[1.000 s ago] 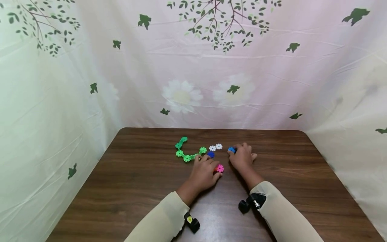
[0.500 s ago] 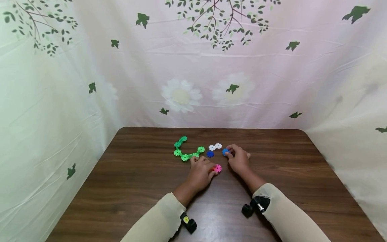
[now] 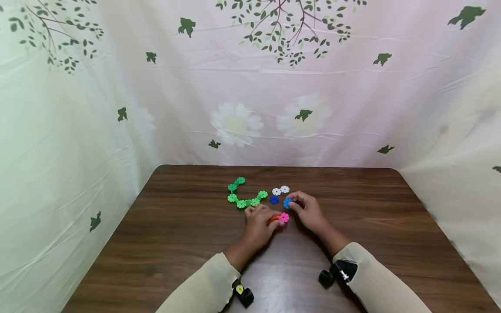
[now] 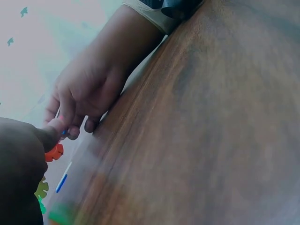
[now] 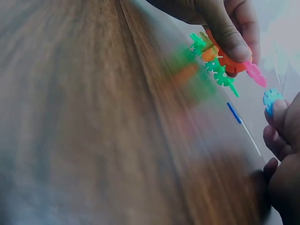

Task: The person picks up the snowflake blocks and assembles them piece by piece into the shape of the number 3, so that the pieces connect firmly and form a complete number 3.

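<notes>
My left hand (image 3: 259,226) pinches an orange notched flower disc (image 5: 229,63), to which a pink flower disc (image 3: 284,217) is joined on the right. A yellowish disc and a chain of green flower discs (image 3: 241,203) curve away to the left beyond that hand; its fingers hide part of the link. Between thumb and fingers of my right hand (image 3: 311,213) is a light blue flower disc (image 3: 287,203), held a little behind the pink one and apart from it. A dark blue disc (image 3: 274,200) lies on the table beside the right hand's fingertips.
Two white flower discs (image 3: 280,190), touching each other, lie behind the dark blue one. All of it is on a brown wooden table (image 3: 176,243). A printed curtain (image 3: 250,95) hangs behind the table's far edge.
My right hand has brought the light blue disc leftward and nearer, close to the pink disc. The left hand has barely moved and still holds the orange disc.
</notes>
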A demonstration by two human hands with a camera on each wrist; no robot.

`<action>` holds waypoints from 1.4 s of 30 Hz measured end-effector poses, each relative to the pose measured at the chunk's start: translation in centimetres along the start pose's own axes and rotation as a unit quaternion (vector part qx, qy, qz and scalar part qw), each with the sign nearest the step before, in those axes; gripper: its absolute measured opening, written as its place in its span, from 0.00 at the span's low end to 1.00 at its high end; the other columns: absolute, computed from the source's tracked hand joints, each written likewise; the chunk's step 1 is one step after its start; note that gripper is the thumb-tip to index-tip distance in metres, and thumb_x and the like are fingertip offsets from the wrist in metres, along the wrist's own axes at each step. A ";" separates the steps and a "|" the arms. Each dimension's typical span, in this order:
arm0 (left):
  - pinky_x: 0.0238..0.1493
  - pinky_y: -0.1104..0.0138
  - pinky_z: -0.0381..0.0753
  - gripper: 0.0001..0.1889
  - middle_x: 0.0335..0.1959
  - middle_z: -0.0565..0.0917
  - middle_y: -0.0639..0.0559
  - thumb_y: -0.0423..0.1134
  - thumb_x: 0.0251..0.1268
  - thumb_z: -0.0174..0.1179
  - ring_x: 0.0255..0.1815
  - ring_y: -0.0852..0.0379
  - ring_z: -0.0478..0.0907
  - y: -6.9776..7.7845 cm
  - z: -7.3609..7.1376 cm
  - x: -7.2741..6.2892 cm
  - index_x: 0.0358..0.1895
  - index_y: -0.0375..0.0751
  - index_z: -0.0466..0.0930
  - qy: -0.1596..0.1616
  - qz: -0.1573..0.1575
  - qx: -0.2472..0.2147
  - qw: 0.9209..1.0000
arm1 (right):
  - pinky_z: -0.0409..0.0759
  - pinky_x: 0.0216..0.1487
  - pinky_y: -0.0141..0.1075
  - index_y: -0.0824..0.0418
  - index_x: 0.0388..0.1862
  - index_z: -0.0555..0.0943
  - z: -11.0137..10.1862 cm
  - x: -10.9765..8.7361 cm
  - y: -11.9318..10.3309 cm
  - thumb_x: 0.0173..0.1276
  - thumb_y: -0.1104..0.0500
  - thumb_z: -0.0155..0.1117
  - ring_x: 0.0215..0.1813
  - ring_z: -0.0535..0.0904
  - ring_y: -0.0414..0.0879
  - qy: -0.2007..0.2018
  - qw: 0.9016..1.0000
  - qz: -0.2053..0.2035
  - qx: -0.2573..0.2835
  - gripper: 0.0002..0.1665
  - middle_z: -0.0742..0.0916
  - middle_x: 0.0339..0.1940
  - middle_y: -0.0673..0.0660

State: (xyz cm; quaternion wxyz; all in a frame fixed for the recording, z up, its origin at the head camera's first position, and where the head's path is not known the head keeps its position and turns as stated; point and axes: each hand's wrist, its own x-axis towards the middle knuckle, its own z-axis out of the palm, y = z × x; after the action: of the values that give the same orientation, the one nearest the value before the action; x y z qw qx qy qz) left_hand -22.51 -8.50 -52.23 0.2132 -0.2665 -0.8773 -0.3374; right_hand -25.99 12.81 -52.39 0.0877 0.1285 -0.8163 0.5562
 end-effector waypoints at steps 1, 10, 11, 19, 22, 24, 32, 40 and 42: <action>0.59 0.50 0.62 0.13 0.38 0.94 0.53 0.43 0.62 0.79 0.50 0.54 0.83 0.0 0.0 0.0 0.48 0.44 0.95 0.004 -0.004 -0.007 1.000 | 0.80 0.49 0.27 0.70 0.53 0.86 0.0 -0.1 -0.1 0.80 0.70 0.65 0.43 0.83 0.33 -0.007 1.000 -0.001 0.008 0.08 0.92 0.43 0.65; 0.58 0.50 0.62 0.13 0.39 0.94 0.52 0.41 0.63 0.79 0.49 0.53 0.83 0.1 0.1 0.0 0.48 0.42 0.95 0.042 -0.013 -0.033 0.998 | 0.80 0.47 0.29 0.71 0.53 0.84 -0.3 -0.2 -0.5 0.81 0.71 0.62 0.43 0.81 0.37 -0.055 0.997 0.006 0.048 0.07 0.90 0.44 0.66; 0.58 0.51 0.63 0.13 0.39 0.93 0.52 0.41 0.62 0.79 0.49 0.53 0.83 0.0 0.1 0.0 0.48 0.43 0.95 0.044 -0.012 -0.033 0.998 | 0.80 0.47 0.29 0.71 0.53 0.83 -0.4 -0.2 -0.5 0.81 0.71 0.62 0.43 0.81 0.37 -0.059 0.997 0.009 0.050 0.07 0.90 0.44 0.66; 0.57 0.52 0.63 0.12 0.39 0.94 0.52 0.41 0.62 0.79 0.48 0.53 0.83 -0.1 0.2 0.0 0.47 0.43 0.95 0.058 -0.001 -0.033 0.998 | 0.81 0.46 0.30 0.72 0.51 0.83 -0.2 -0.2 -0.5 0.81 0.70 0.62 0.41 0.82 0.38 -0.075 0.995 0.018 0.064 0.06 0.89 0.41 0.62; 0.57 0.52 0.63 0.12 0.39 0.95 0.53 0.41 0.61 0.79 0.48 0.53 0.83 -0.1 0.2 0.0 0.47 0.43 0.95 0.064 0.011 -0.034 0.997 | 0.82 0.44 0.30 0.71 0.49 0.84 -0.2 -0.2 -0.5 0.80 0.70 0.64 0.40 0.82 0.39 -0.075 0.995 0.025 0.068 0.05 0.89 0.38 0.57; 0.57 0.51 0.62 0.13 0.40 0.95 0.54 0.41 0.61 0.79 0.48 0.53 0.83 -0.2 0.3 0.0 0.47 0.43 0.96 0.066 0.018 -0.037 0.997 | 0.82 0.43 0.30 0.71 0.48 0.84 -0.2 -0.2 -0.6 0.80 0.70 0.65 0.40 0.82 0.39 -0.078 0.994 0.025 0.070 0.04 0.89 0.37 0.54; 0.60 0.47 0.61 0.11 0.42 0.96 0.54 0.41 0.64 0.77 0.54 0.51 0.84 -0.3 0.1 0.2 0.48 0.44 0.96 0.034 0.021 -0.044 0.998 | 0.80 0.44 0.29 0.72 0.44 0.85 0.0 -0.3 -1.0 0.78 0.71 0.66 0.39 0.83 0.38 -0.081 0.995 0.008 0.063 0.03 0.90 0.38 0.62; 0.61 0.43 0.61 0.18 0.53 0.94 0.49 0.40 0.66 0.78 0.57 0.48 0.80 -0.3 -0.3 0.0 0.57 0.42 0.92 -0.016 0.016 -0.012 1.000 | 0.81 0.47 0.29 0.68 0.43 0.89 0.6 -0.5 -0.9 0.76 0.69 0.71 0.41 0.83 0.35 -0.071 0.997 -0.003 0.014 0.02 0.93 0.40 0.63; 0.61 0.43 0.61 0.17 0.52 0.94 0.49 0.40 0.65 0.78 0.57 0.48 0.80 -0.3 -0.4 0.0 0.56 0.42 0.92 -0.016 0.015 -0.006 1.000 | 0.81 0.48 0.29 0.66 0.44 0.89 0.7 -0.5 -0.9 0.75 0.69 0.71 0.44 0.84 0.36 -0.079 0.997 -0.006 0.008 0.03 0.93 0.42 0.62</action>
State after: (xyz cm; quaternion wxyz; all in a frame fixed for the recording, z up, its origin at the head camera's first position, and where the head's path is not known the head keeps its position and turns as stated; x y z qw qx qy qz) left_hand -22.62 -8.99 -52.16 0.2028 -0.2860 -0.8746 -0.3349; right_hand -25.25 11.88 -51.96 0.0251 0.1777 -0.8156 0.5500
